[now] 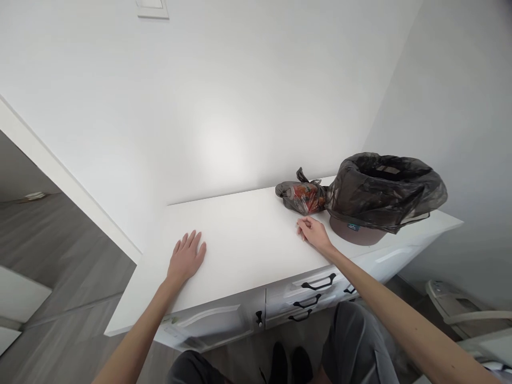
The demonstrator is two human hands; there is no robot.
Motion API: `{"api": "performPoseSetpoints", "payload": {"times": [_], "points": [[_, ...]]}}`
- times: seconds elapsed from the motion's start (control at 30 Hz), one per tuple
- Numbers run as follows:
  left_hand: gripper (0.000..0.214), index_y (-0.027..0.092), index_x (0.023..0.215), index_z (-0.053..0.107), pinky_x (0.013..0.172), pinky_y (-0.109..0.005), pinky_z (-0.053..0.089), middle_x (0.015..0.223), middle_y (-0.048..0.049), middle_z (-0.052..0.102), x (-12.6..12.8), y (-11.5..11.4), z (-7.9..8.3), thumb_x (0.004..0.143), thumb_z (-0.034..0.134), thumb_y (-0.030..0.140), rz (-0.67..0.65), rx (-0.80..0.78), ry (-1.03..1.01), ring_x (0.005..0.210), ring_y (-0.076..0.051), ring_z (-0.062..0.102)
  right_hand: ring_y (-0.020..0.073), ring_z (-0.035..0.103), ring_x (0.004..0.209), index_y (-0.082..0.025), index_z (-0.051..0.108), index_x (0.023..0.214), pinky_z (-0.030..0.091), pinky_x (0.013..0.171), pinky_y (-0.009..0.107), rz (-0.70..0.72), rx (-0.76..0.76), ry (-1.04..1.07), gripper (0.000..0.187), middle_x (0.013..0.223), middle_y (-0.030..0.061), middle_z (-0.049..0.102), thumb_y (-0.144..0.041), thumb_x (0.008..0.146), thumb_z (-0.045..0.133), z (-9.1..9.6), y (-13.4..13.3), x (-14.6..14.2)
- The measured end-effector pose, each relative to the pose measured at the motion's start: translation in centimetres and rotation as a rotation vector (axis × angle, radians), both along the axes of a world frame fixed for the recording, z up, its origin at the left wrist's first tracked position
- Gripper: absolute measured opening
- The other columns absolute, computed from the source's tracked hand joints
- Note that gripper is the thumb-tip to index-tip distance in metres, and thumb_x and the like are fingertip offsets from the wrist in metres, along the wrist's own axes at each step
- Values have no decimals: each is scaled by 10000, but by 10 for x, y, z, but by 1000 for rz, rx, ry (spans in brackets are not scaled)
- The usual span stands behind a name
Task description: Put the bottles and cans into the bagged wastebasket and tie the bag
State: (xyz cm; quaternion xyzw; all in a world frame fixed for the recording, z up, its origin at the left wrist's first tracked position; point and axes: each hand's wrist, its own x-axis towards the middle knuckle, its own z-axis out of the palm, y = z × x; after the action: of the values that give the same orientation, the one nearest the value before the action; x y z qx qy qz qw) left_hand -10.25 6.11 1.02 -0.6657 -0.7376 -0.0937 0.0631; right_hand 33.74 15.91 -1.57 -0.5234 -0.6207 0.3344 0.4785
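My left hand [186, 258] lies flat on the white cabinet top [236, 234], fingers stretched out and holding nothing. Farther right, my right hand [314, 232] rests on the same surface with its fingers curled in; I see nothing held in it. Just beyond that hand lies a knotted dark plastic bag [306, 196], with something red and orange showing through. Beside it stands a brown trash bin [356, 234], lined with a dark translucent garbage bag [372, 197] folded over its rim. Neither hand touches the bin.
The cabinet front has drawers with black handles [307, 301]. A white wall [224, 106] rises behind it, with a switch plate [152, 8] at the top. A doorway opens on the left. A light-coloured plastic frame [460, 309] stands at lower right.
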Motion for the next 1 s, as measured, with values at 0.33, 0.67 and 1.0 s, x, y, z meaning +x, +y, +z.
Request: {"api": "performPoseSetpoints", "payload": {"times": [0.33, 0.67, 1.0], "points": [[687, 112, 1610, 387, 1293, -509, 239, 1681, -115, 381, 0, -3, -3, 1049, 269, 491, 9, 14, -35, 1584, -307, 301, 140, 551, 460, -222, 616, 826, 433, 540, 282, 12, 6, -13, 359, 658, 6, 702, -564, 922, 563, -16, 0, 4], [800, 37, 1668, 154, 1303, -491, 193, 1691, -181, 339, -2, -4, -10, 1043, 252, 526, 49, 9, -67, 1600, -305, 256, 299, 633, 985, -203, 731, 920, 500, 907, 438, -235, 320, -481, 297, 1061, 149, 710, -399, 963, 511, -16, -9, 3], [746, 79, 1666, 210, 1292, -489, 253, 1650, -159, 428, 1, -5, -8, 1048, 284, 489, 62, 33, -32, 1584, -285, 306, 412, 329, 1459, -192, 688, 1281, 329, 1127, 615, -281, 492, -924, 398, 1613, 206, 361, -272, 987, 430, -14, -2, -10]]}}
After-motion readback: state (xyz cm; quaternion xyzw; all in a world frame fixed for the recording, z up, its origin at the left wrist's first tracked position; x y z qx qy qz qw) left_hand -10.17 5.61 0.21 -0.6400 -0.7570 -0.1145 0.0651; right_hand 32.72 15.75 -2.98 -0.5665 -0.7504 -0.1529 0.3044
